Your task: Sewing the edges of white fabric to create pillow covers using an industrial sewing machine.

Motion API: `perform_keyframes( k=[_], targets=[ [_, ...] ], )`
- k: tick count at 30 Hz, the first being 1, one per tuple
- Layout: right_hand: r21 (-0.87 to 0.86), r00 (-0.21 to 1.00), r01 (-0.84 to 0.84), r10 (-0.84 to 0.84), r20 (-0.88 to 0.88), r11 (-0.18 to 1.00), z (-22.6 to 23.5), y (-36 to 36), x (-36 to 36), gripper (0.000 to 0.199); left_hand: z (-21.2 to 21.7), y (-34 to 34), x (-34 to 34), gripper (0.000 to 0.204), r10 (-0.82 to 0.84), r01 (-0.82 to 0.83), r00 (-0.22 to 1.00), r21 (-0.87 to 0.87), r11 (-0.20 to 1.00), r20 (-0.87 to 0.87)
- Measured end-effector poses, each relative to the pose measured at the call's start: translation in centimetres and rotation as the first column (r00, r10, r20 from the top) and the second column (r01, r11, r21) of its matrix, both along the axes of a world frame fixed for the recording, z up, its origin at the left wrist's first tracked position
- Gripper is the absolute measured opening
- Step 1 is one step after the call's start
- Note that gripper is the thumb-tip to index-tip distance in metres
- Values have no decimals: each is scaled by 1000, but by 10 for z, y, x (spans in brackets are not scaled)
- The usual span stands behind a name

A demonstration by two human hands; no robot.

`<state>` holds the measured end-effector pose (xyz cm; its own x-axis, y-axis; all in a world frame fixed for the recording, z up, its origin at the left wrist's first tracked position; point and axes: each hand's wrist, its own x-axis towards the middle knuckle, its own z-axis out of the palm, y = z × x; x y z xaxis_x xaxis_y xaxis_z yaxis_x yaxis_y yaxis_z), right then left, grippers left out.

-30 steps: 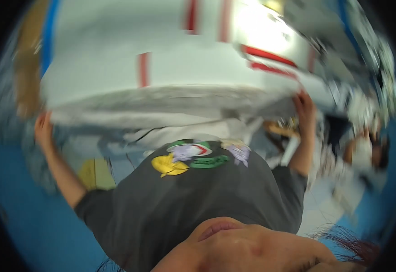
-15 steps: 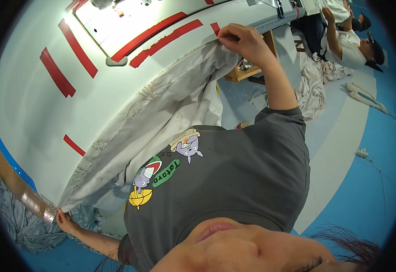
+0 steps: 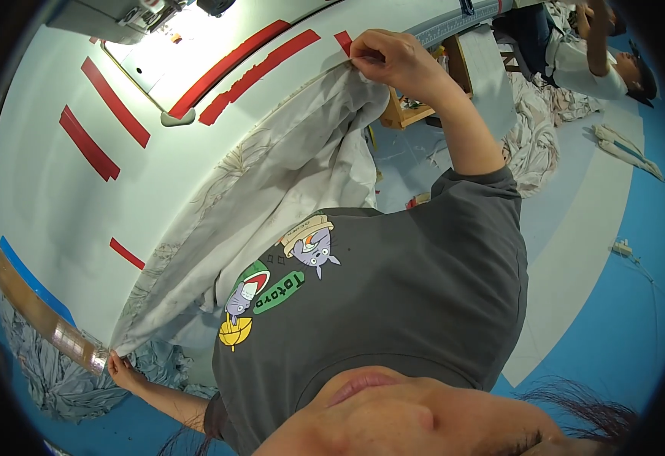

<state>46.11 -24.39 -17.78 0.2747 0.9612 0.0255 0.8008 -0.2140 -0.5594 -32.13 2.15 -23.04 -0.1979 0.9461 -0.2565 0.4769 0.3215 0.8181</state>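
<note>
A pale grey-white fabric (image 3: 290, 167) with a faint leafy pattern along its border hangs over the near edge of the white table (image 3: 180, 171). My right hand (image 3: 397, 62) pinches one end of its edge, beside a short red tape strip. At the lower left, my left hand (image 3: 122, 371) is closed on the other end, next to the table's corner. The border runs stretched between both hands, and the rest drops in folds in front of my dark grey shirt.
A sewing machine (image 3: 131, 21) stands at the table's far side under a bright light. Red tape strips (image 3: 260, 76) mark the tabletop. Crumpled cloth (image 3: 66, 384) lies at lower left. A wooden drawer (image 3: 404, 114), a cloth heap (image 3: 534, 140) and a co-worker (image 3: 587, 72) are at right.
The view has shifted slightly, so more of the sewing machine shows. Both hands keep hold of the fabric's edge. The co-worker at right has raised an arm.
</note>
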Motion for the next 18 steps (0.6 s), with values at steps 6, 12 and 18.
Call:
perform_keyframes(
  k=[6, 12, 18],
  targets=[
    [27, 1000, -9, 8, 26, 1000, -10, -2, 2, 9, 55, 11, 114, 35, -166, 208, 615, -44, 977, -771],
    [98, 997, -46, 52, -59, 994, -18, -3, 7, 11, 69, -103, 508, 47, -877, 688, 469, 581, 435, 101],
    [165, 993, -51, 67, -93, 985, -23, -5, 12, 13, 22, -158, 645, 42, -956, 864, 248, 482, 145, -158]
  ],
)
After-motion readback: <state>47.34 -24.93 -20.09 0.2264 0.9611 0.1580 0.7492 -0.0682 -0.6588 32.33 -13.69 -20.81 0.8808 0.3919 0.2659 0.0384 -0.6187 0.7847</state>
